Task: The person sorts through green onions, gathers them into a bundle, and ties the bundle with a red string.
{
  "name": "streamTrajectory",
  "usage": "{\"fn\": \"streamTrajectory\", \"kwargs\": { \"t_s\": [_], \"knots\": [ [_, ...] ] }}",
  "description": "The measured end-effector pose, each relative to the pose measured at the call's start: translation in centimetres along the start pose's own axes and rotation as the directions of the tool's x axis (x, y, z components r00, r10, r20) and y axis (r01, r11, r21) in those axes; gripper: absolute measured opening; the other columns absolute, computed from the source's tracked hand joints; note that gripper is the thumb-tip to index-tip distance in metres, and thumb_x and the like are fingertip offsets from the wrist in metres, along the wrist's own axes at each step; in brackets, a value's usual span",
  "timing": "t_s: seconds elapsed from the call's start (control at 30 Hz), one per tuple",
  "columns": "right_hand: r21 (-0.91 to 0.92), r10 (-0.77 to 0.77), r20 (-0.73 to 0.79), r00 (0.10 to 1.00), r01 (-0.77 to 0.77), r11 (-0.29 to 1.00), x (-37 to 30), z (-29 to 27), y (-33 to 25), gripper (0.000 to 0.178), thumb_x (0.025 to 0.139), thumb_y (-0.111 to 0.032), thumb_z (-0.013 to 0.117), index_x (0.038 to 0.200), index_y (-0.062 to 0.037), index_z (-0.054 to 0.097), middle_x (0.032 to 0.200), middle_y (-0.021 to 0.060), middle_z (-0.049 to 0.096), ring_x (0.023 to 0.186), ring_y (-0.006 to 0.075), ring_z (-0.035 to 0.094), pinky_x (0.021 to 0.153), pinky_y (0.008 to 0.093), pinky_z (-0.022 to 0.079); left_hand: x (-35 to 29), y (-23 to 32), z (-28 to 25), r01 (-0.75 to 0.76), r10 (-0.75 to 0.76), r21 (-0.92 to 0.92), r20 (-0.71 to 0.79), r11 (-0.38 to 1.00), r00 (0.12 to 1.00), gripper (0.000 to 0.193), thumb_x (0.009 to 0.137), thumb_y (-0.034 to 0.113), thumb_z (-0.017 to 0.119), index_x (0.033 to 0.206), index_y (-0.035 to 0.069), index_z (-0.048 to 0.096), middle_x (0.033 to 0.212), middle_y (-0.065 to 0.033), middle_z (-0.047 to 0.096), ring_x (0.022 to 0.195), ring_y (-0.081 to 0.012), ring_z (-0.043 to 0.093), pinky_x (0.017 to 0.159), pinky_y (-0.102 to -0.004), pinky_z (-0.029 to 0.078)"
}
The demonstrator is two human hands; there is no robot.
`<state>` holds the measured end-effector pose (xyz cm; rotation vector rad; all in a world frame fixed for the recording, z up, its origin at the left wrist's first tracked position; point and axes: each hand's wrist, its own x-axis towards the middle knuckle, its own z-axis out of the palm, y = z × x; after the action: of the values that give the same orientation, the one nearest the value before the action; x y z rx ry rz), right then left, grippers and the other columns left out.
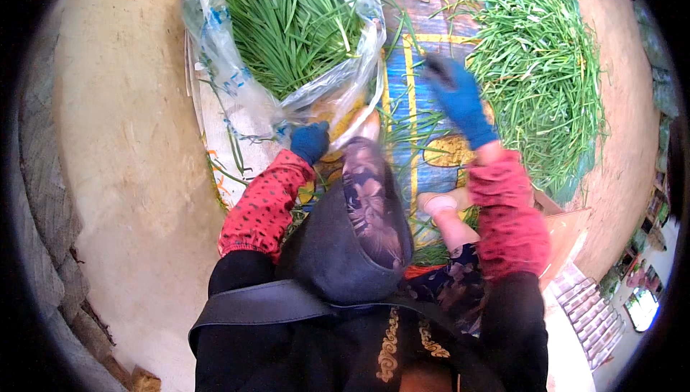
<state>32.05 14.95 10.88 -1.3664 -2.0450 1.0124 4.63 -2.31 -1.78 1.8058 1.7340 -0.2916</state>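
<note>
My left hand (310, 142), in a blue glove, is closed beside the near edge of a clear plastic bag (251, 97). Whatever its fingers hold, if anything, is hidden. Long green leafy stalks (291, 29), like garlic chives, fill the bag, mostly lined up. Over the blue and yellow printed sheet hovers my right hand (453, 94), gloved in blue with a dark palm. Motion smears its fingers. To its right lies a big loose heap of the same green stalks (535, 68), more tangled than those in the bag.
Stray stalks litter the printed sheet (424, 180). My bare foot (440, 204) rests on it, and my bent knee (370, 201) rises between my arms. Bare earthen ground (129, 162) stretches left. A wooden board (564, 241) leans near my right forearm.
</note>
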Motion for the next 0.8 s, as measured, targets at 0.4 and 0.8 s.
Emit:
{"fn": "streamTrajectory", "kwargs": {
  "t_s": [0.4, 0.8],
  "knots": [
    [-0.541, -0.151, 0.399, 0.904, 0.365, 0.758, -0.9, 20.6, -1.2, 0.032, 0.074, -0.019, 0.051, 0.105, -0.0152, 0.056, 0.095, 0.0055, 0.057, 0.102, 0.0261, 0.048, 0.092, 0.0525, 0.028, 0.5, -1.2, -12.3, -0.260, 0.070, -0.234, -0.604, 0.937, 0.794, 0.019, 0.075, 0.019, 0.060, 0.088, 0.006, 0.059, 0.078, -0.0136, 0.059, 0.069, -0.0310, 0.058, 0.063, -0.0402, 0.046],
    [-0.177, 0.091, 0.106, 0.990, -0.071, 0.982, 3.9, 21.5, -4.7, 0.039, 0.074, -0.026, 0.058, 0.105, -0.0059, 0.048, 0.090, 0.0178, 0.056, 0.083, 0.0330, 0.057, 0.070, 0.0462, 0.045, 1.0, -6.3, -2.3, 0.246, -0.461, -0.619, -0.215, 0.746, 0.861, 0.029, 0.080, 0.033, 0.056, 0.087, 0.004, 0.058, 0.078, -0.0134, 0.061, 0.074, -0.0292, 0.060, 0.068, -0.0397, 0.046]
  ]
}}
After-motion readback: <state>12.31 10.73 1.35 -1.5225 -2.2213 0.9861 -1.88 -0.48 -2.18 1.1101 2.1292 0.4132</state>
